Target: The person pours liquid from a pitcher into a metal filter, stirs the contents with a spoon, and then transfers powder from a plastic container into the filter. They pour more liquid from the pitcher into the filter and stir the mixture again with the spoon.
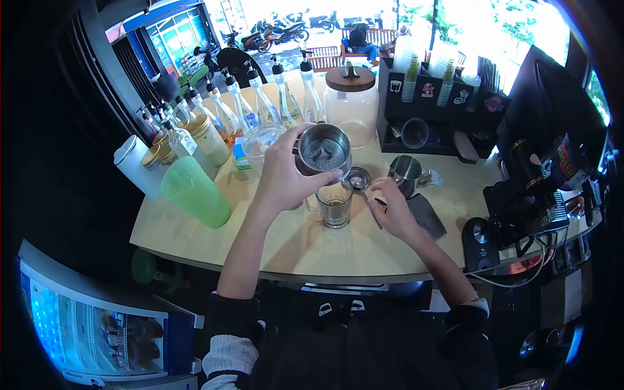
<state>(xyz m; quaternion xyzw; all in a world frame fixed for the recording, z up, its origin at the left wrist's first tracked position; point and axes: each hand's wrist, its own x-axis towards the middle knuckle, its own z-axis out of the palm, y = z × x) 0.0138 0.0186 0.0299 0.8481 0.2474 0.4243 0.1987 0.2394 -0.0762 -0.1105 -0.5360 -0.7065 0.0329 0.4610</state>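
Cup of round silver metal [324, 132] sits in the left hand [287, 172], grip wrapped round, above a clear glass mug [335, 209]; right hand [394, 208] half curled, can't tell if it holds anything

it looks like a café or drinks bar: pump-topped bottles [265, 107] line the counter [383, 253], stacked plastic cups [409, 88] fill a black holder [478, 116], and a glass-fronted fridge [81, 318] stands below.
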